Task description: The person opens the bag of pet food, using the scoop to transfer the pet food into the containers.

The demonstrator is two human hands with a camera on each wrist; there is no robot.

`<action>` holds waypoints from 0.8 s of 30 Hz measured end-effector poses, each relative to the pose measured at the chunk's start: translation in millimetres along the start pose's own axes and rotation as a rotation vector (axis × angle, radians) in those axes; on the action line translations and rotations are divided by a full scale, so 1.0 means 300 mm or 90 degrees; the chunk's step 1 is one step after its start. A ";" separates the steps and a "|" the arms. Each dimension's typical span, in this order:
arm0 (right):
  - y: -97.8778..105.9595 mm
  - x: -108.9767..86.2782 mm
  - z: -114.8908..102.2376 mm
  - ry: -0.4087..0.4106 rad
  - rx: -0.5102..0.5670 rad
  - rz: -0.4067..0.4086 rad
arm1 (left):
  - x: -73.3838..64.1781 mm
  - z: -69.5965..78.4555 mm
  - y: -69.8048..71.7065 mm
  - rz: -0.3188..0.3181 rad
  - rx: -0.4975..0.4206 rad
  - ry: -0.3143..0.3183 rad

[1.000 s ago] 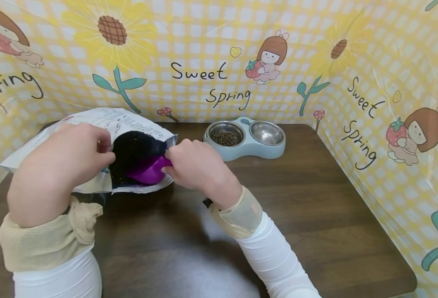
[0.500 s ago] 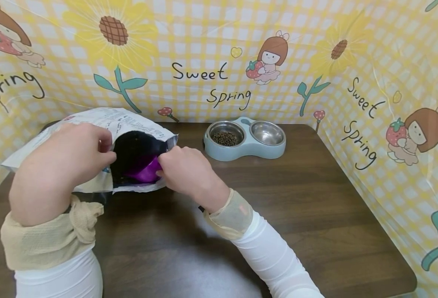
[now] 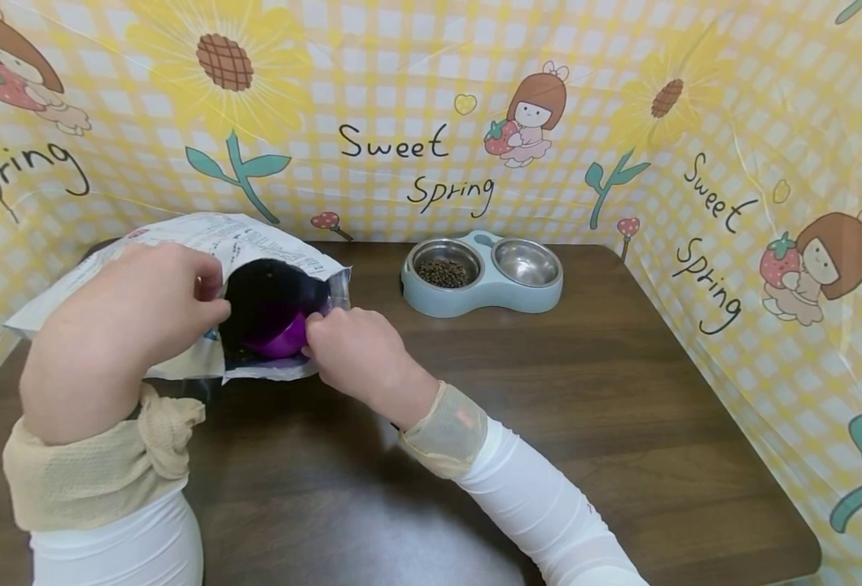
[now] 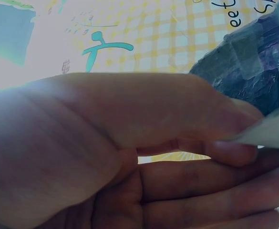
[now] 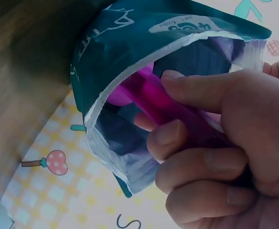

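Observation:
A pet food bag [image 3: 181,232] lies on its side at the left of the table, its mouth facing me and dark inside. My left hand [image 3: 133,313] pinches the rim of that mouth. In the left wrist view, thumb and forefinger meet on the bag's pale edge [image 4: 273,129]. A purple scoop [image 3: 284,338] has its bowl within the bag. My right hand [image 3: 360,354] grips its handle [image 5: 153,98] at the opening, fingers curled round it. What lies in the scoop is hidden.
Behind and to the right, a pale blue double feeder [image 3: 448,305] stands on the brown table [image 3: 548,407]. Its left steel bowl holds brown kibble [image 3: 441,273]; its right steel bowl [image 3: 526,262] shows bare metal. A patterned yellow-check cloth [image 3: 401,65] walls the back and sides.
My right hand has moved left and toward me with the scoop handle, and the scoop has shifted slightly left inside the bag. My left hand and the bag have hardly moved.

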State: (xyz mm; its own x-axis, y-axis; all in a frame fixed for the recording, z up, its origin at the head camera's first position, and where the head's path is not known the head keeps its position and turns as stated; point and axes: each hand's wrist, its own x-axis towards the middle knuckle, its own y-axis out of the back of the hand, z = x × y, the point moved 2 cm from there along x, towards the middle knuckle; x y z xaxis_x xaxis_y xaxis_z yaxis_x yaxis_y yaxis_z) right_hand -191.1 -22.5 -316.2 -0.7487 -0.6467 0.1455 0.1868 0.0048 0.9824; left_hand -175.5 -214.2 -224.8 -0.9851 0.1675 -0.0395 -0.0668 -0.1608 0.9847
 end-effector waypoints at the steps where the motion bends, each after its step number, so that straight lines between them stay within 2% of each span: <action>1: -0.007 0.000 -0.003 -0.001 -0.003 0.001 | 0.000 0.001 0.000 -0.001 -0.001 0.000; 9: -0.050 0.009 -0.016 -0.036 -0.010 0.001 | 0.003 -0.001 -0.001 0.004 0.002 -0.008; 15: -0.063 0.021 -0.006 -0.060 -0.004 -0.038 | 0.004 0.000 0.000 0.009 -0.006 -0.009; 19: -0.061 0.026 0.008 -0.052 0.013 -0.070 | 0.004 -0.002 0.001 0.005 -0.006 -0.009; 24: -0.035 0.021 0.031 -0.052 0.046 -0.084 | 0.001 -0.010 0.001 0.007 -0.011 -0.008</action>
State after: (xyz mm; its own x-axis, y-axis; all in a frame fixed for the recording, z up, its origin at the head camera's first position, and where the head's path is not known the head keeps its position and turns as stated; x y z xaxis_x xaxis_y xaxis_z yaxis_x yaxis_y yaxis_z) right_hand -203.8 -19.5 -324.5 -0.8137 -0.5809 0.0215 0.0402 -0.0193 0.9990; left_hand -176.2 -217.1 -225.0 -0.9836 0.1784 -0.0267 -0.0591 -0.1788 0.9821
